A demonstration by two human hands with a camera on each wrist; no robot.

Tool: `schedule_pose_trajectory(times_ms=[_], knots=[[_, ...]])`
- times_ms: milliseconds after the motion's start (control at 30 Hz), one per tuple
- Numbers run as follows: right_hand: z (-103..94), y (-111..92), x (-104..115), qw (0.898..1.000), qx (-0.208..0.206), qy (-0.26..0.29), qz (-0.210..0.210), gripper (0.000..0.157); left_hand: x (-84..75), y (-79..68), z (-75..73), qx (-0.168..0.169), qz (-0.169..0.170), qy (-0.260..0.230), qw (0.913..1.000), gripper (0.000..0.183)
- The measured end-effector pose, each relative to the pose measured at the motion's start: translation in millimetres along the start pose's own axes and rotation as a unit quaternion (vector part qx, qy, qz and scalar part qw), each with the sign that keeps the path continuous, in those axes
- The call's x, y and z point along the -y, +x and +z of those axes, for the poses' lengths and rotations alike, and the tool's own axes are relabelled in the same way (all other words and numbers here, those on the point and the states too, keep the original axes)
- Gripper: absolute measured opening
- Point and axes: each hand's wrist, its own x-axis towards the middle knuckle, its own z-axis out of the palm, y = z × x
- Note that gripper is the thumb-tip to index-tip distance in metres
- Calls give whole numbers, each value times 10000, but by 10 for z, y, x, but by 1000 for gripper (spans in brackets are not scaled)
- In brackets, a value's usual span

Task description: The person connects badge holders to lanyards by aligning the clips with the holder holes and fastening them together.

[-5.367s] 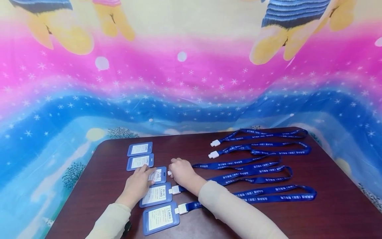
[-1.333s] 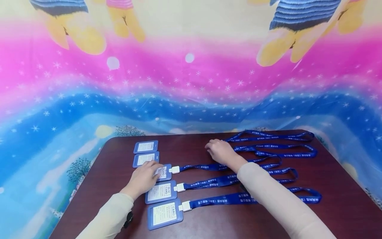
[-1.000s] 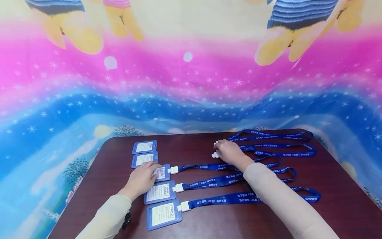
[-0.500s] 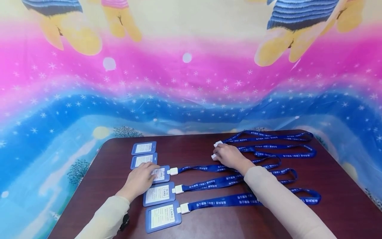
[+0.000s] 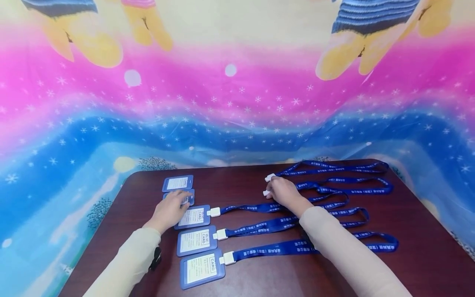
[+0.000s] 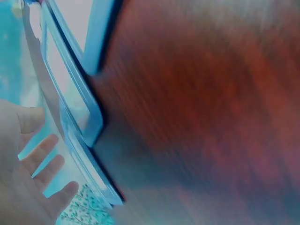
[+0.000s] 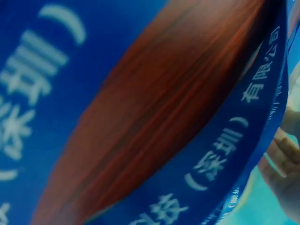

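My left hand (image 5: 170,211) lies over the second card holder from the back (image 5: 190,200), covering much of it. Its fingers look spread and fairly straight in the left wrist view. Thumb and fingers of my right hand (image 5: 285,192) pinch the white clip (image 5: 266,193) of the second lanyard from the back (image 5: 305,186). Three nearer blue card holders, the third from the back (image 5: 193,217), the fourth (image 5: 196,241) and the nearest (image 5: 202,269), are joined to lanyards by white clips. The farthest card holder (image 5: 178,183) lies apart from any lanyard.
The farthest lanyard (image 5: 334,169) lies at the back right, its white clip (image 5: 270,177) close to my right fingers. Straps of the nearer lanyards (image 5: 267,249) run beneath my right forearm. The dark wooden table (image 5: 122,247) meets a printed curtain (image 5: 230,111) behind.
The third lanyard's clip, earlier under my right hand, now joins its card holder. My right hand has shifted to the second lanyard from the back; my left hand has moved one card holder farther.
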Motion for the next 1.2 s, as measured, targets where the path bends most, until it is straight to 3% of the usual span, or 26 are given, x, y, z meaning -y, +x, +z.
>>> schedule_pose_trajectory(times_ms=[133, 367, 600, 1200], knots=[[-14, 22, 58, 10000, -15, -78, 49, 4, 94, 78, 2, 57, -189, 128, 9997, 42], [-19, 80, 120, 9997, 53, -198, 92, 13, 187, 122, 54, 245, -540, 262, 9979, 46], [-82, 84, 172, 9996, 150, -159, 200, 26, 184, 177, 124, 271, -512, 133, 9982, 45], [-75, 101, 165, 9993, 186, -242, 231, 26, -188, 377, 200, 431, -289, 130, 9986, 46]])
